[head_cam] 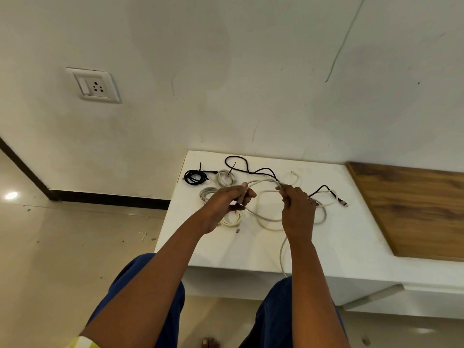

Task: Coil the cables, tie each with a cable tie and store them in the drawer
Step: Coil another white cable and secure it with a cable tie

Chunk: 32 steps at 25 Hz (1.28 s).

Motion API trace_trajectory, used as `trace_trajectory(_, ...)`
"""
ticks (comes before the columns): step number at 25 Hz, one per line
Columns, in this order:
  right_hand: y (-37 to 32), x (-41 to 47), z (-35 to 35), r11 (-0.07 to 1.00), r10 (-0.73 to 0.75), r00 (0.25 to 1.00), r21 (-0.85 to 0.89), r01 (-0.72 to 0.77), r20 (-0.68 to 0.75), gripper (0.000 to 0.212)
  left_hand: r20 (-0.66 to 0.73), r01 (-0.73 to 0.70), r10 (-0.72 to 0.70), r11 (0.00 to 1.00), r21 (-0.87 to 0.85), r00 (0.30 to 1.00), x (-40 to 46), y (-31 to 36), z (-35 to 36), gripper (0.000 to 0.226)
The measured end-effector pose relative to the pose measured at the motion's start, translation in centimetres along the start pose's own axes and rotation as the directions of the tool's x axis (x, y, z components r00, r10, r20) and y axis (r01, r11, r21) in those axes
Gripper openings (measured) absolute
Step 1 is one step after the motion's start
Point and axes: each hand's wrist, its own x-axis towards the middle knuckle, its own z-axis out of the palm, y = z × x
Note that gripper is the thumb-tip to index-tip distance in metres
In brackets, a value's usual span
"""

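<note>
1. Nearest me, the white cable (268, 218) drops a tail off the worktop (226, 249) edge, just below my right wrist, hanging toward my knees. Looks light and limp w/ a bit of springy memory, so I'd judge loops will want to pop open unless pinched.
2. Right hand (297, 212) is raised above the worktop, fingers pinching the white cable at their tips; left hand (227, 203) is curled round the same cable, level w/ it. Hands are apart, w/ a short arc of cable bridging between them.
3. Best hold, imo: pinch where the turns cross, not near the plug ends. Jacket seems smooth, may slip thru a loose grip.
4. Under and between the hands, the rest of the white cable sprawls in loose loops on the worktop.
5. By the left hand, two pale coiled cables: one (232, 219) just under it, one (208, 193) just beyond.
6. Beyond the hands, a loose black cable (253, 169) snakes across, its plug end well right of the right hand.
7. Farthest, beyond the left hand: a tied black coil (195, 177) and a tied grey coil (226, 177), side by side.
8. Drawer: can't tell where it is.
</note>
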Motion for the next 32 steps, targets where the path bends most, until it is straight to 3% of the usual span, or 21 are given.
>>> trace_trajectory(2,-0.2,0.0,0.0,0.995,0.019,0.999,0.094,-0.023,0.050,0.030,0.064,0.056,-0.048,0.991,-0.125,0.997,-0.1,0.3,0.3,0.029)
trace_trajectory(4,-0.4,-0.2,0.0,0.987,0.029,0.996,0.154,-0.042,0.080,0.037,0.111,0.106,-0.095,0.989,-0.099,0.989,-0.2,0.5,0.6,0.033)
trace_trajectory(6,-0.7,-0.3,0.0,0.983,0.026,0.997,0.182,-0.040,0.075,0.028,0.186,0.130,-0.114,0.988,-0.077,0.976,-0.3,0.7,0.8,0.030)
trace_trajectory(8,-0.8,-0.3,-0.1,0.985,0.034,0.993,0.165,-0.053,0.116,0.023,0.296,0.192,-0.118,0.953,-0.236,0.948,-0.5,1.1,0.8,0.023)
trace_trajectory(12,-0.6,-0.6,-0.2,0.988,0.130,0.955,0.046,-0.148,0.268,0.039,0.438,0.286,0.016,0.736,-0.613,0.899,-0.4,2.3,0.6,0.017)
trace_trajectory(14,-0.5,-0.5,-0.2,0.987,0.152,0.947,0.015,-0.163,0.283,0.042,0.335,0.210,0.098,0.609,-0.765,0.937,-0.3,2.8,0.6,0.017)
trace_trajectory(16,-0.4,-0.4,-0.4,0.991,0.132,0.949,-0.031,-0.128,0.287,0.044,0.132,0.052,0.139,0.473,-0.880,0.981,-0.2,3.1,0.2,0.016)
trace_trajectory(18,-0.4,-0.2,-0.5,0.994,0.112,0.952,-0.028,-0.108,0.286,0.044,-0.078,-0.115,0.121,0.336,-0.935,0.990,0.2,3.4,-0.8,0.019)
trace_trajectory(21,-0.9,-0.1,-0.9,0.993,0.010,0.969,0.113,-0.039,0.247,0.035,-0.252,-0.255,0.040,0.198,-0.946,0.967,0.7,3.4,-1.9,0.031)
trace_trajectory(23,-1.4,-0.1,-1.0,0.978,-0.090,0.967,0.206,0.041,0.238,0.032,-0.337,-0.317,-0.022,0.285,-0.905,0.941,0.9,3.1,-1.8,0.035)
trace_trajectory(28,-2.4,-0.2,-1.2,0.932,-0.183,0.939,0.355,0.072,0.290,0.018,-0.559,-0.346,-0.056,0.733,-0.585,0.827,1.8,1.9,-0.5,0.024)
trace_trajectory(30,-2.5,-0.3,-1.2,0.916,-0.185,0.932,0.398,0.049,0.311,0.017,-0.595,-0.298,0.042,0.892,-0.339,0.802,2.2,1.2,0.2,0.021)
trace_trajectory(32,-2.5,-0.4,-1.1,0.905,-0.204,0.930,0.420,0.062,0.305,0.017,-0.550,-0.264,0.227,0.964,0.013,0.803,2.4,0.2,0.8,0.018)
